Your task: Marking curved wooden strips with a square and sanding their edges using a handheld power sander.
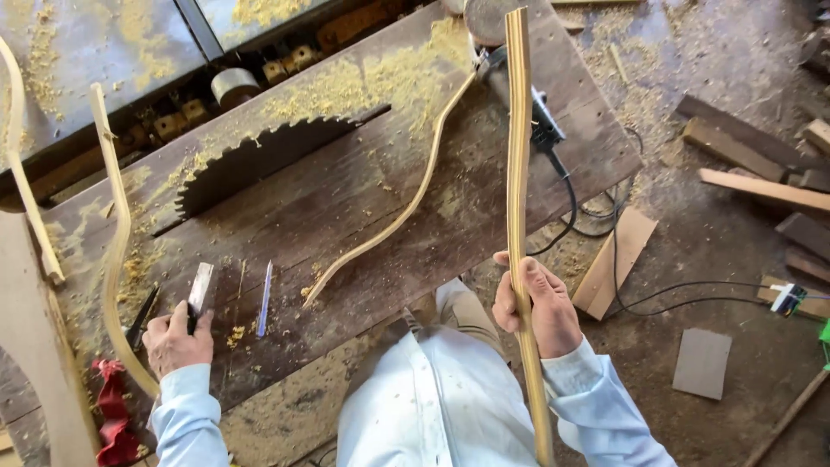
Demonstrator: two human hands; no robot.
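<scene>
The right hand (534, 304) is wrapped tight around a long, pale, gently curved wooden strip (519, 173), held upright over the edge of the dark, rough plank table (363, 199) dusted with yellow sawdust. The left hand (175, 342) pinches a flat grey metal tool (201, 288) lying on the tabletop. A toothed circular saw blade (251, 160) rises through a slot, with a second S-curved wooden strip (406, 203) lying beside it.

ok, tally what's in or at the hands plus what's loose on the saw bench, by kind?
Curved wood strips: 3 (right hand holds one; bench; left edge)
Flat metal tool under left hand: 1
Blue pen: 1
Total: 5
</scene>
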